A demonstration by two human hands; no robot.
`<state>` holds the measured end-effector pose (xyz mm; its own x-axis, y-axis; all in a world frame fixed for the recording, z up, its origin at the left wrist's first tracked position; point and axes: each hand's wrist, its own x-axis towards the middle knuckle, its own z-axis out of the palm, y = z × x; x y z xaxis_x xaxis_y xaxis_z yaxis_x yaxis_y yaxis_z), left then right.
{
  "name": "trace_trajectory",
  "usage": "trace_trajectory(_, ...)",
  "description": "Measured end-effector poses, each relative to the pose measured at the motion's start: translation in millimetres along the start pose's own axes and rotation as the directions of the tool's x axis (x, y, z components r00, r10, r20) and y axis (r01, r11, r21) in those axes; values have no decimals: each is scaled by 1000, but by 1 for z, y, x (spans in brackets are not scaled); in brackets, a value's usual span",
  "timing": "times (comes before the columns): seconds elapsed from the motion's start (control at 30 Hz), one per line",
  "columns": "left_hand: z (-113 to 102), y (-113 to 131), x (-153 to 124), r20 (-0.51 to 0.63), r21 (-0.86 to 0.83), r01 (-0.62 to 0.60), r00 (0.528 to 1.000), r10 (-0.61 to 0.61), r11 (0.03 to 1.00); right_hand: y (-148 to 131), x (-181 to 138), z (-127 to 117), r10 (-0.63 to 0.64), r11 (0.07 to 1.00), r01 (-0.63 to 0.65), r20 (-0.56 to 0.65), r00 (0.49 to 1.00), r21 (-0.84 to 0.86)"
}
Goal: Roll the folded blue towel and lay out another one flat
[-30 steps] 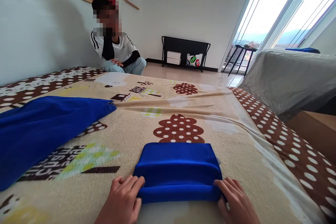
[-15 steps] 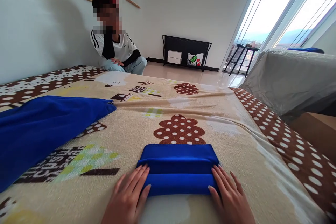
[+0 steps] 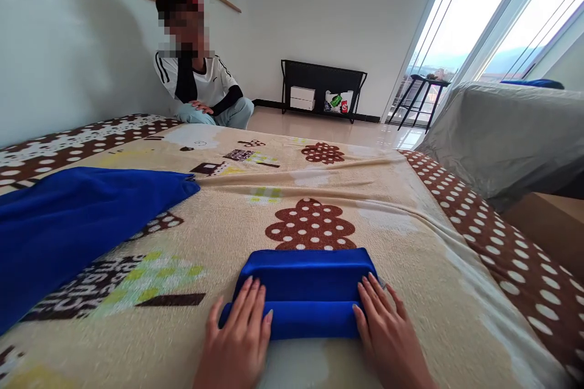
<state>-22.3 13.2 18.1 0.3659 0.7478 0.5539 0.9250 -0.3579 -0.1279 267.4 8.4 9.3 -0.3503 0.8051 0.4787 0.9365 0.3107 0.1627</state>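
Left hand (image 3: 239,340) and right hand (image 3: 387,334), fingers extended and flat, press the ends of the folded blue cloth (image 3: 308,292), grasping nothing. Both wrists are cut off below; the cloth's inner layers are apparently hidden between the palms.

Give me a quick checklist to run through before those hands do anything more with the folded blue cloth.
1. Left hand flat on the folded blue cloth: ok.
2. Right hand flat on its other end: ok.
3. Fold edges lined up: cannot tell; the left end pokes out a little.
4. Blanket under the bundle smooth: ok.
5. Loose blue cloth lying apart from the bundle: ok.
6. Seated person away from the bed: ok.
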Motion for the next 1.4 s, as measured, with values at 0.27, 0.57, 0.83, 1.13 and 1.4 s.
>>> trace_trajectory(0.27, 11, 8, 20, 198, -201, -70, 974, 110, 977, -13, 22, 8, -6, 984, -22, 155, 988, 178)
trace_trajectory(0.57, 9, 12, 29, 184, -154, -61, 979, 89, 986, -22, 33, 6, -67, 964, 8, 218, 974, 265)
trace_trajectory(0.83, 29, -16, 38, 258, -79, 241, 942, -214, 967, 31, 37, 27, 202, 938, -280, 334, 921, 206)
trace_trajectory(1.13, -25, -37, -17, -57, -119, -226, 974, 220, 967, 36, -33, -16, -164, 969, 186, -136, 977, 164)
trace_trajectory(1.4, -8, -23, -2, -42, -176, -77, 997, 71, 981, 21, -9, -9, -33, 976, 63, -147, 989, 208)
